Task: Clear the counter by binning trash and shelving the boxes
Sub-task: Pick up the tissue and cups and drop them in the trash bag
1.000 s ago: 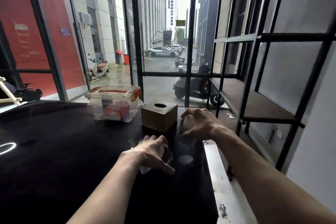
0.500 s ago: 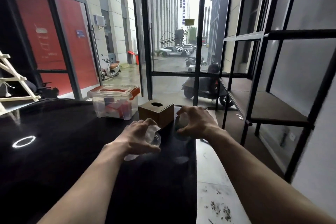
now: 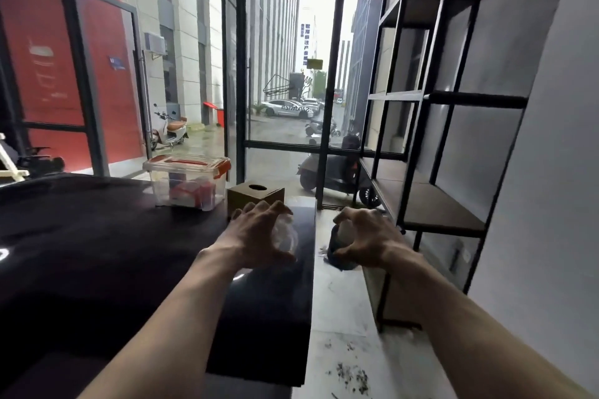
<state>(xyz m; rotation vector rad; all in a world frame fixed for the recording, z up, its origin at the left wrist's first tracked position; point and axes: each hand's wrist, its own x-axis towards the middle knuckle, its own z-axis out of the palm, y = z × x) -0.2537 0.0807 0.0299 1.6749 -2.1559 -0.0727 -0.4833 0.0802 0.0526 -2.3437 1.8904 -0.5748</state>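
While both arms are stretched forward over the dark surface (image 3: 97, 253), 2 pieces of trash are held, 1 in each hand. The left hand (image 3: 259, 233) is curled around a crumpled clear plastic cup (image 3: 285, 235), its fingers (image 3: 269, 209) closed over the top and the thumb tucked beneath; the cup is carried above the right-hand edge of the surface, just in front of the brown tissue box (image 3: 254, 197). The right hand (image 3: 369, 238) is closed on a dark crushed object (image 3: 338, 253), which cannot be identified further; it is held off the surface, to the right of the tissue box and over the pale floor (image 3: 343, 317). The tissue box is set near the far right corner of the surface, with a round hole in its top. Just to the left of the tissue box, a clear plastic storage box (image 3: 188, 183) with orange latches is placed, with red items seen inside. To the right of the tissue box, a black metal shelf unit (image 3: 431, 204) with brown boards is set against the grey wall. Beyond the tissue box, scooters and a street are seen through the glass.
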